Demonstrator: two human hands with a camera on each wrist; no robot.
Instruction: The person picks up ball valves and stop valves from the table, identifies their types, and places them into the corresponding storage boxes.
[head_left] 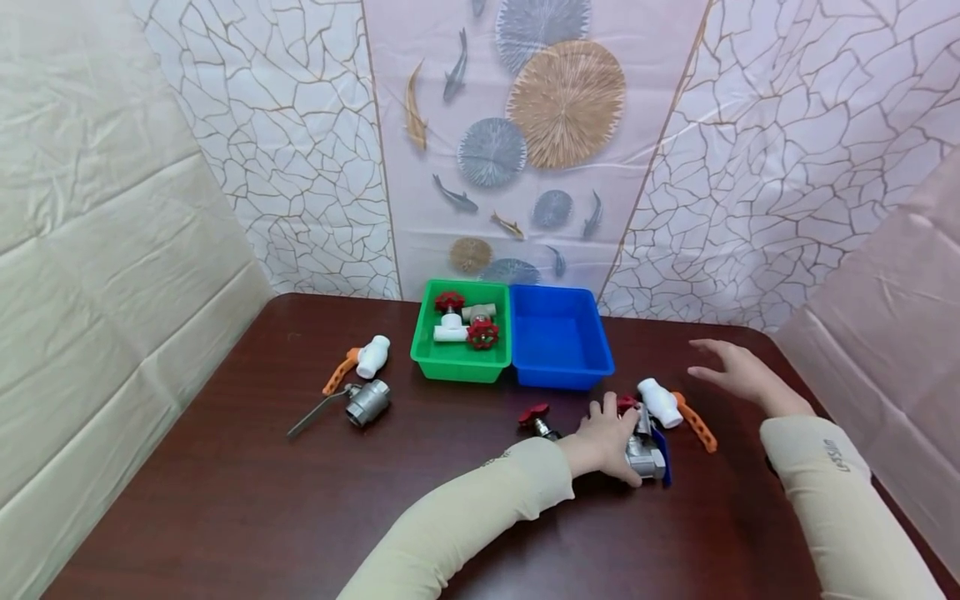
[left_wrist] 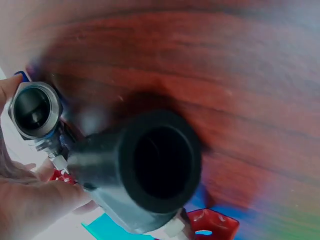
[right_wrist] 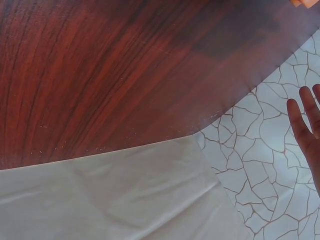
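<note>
Left fingers spread over hex-ended metal valve; woodgrain tabletop.

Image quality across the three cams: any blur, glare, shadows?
Left wrist: soft and hazy; a black tubular valve body looms close to the lens, with a dark shadow on the red-brown wood-grain table, pale glare top right. Right wrist: milky haze over the table's upper right; right hand cropped. Head: fairly even light, clearest.

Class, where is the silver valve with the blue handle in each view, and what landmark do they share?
Head: silver valve right of centre, by the left hand.
Left wrist: near the left edge, open end toward the camera.
Right wrist: not in it.
Shared landmark: brown table.
</note>
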